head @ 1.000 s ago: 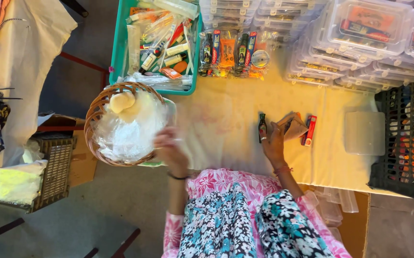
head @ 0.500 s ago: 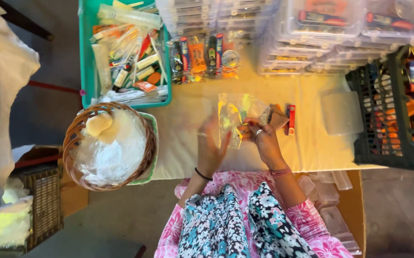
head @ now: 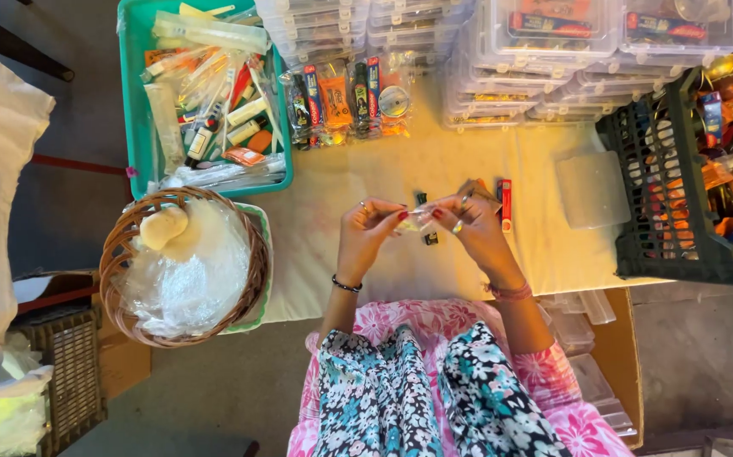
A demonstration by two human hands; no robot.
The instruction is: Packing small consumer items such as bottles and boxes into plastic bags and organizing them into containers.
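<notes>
Change from half a second earlier: the small clear packet (head: 418, 220), then held up spread and flat between both hands, is now seen gathered small between the fingertips; the hands have been brought closer together. A second earlier the left hand lay at the basket and the right hand on the desk.

Left hand (head: 370, 227): closed in a pinch on the left end of the packet. Right hand (head: 470, 222): closed in a pinch on the right end, rings worn. The packet is held above the middle of the desk (head: 349, 182), which is covered by a pale yellow cloth.

At 12 o'clock from the hands, a row of small packaged items (head: 345, 97) is laid beside stacked clear plastic boxes (head: 510, 51). At 10 o'clock, a green tray (head: 134, 101) filled with wrapped tubes and sachets. At 9 o'clock, a wicker basket (head: 121, 254) lined with clear plastic. At 3 o'clock, a dark green crate (head: 662, 211) of bright packets. Just beside the right hand, a red oblong item (head: 504, 203); a clear lid (head: 590, 188) lies between it and the crate. The floor is grey.

Contents of the packet cannot be made out. Small dark items (head: 430, 239) beneath the hands are partly hidden. The crate and boxes are cut off by the picture's edges.
</notes>
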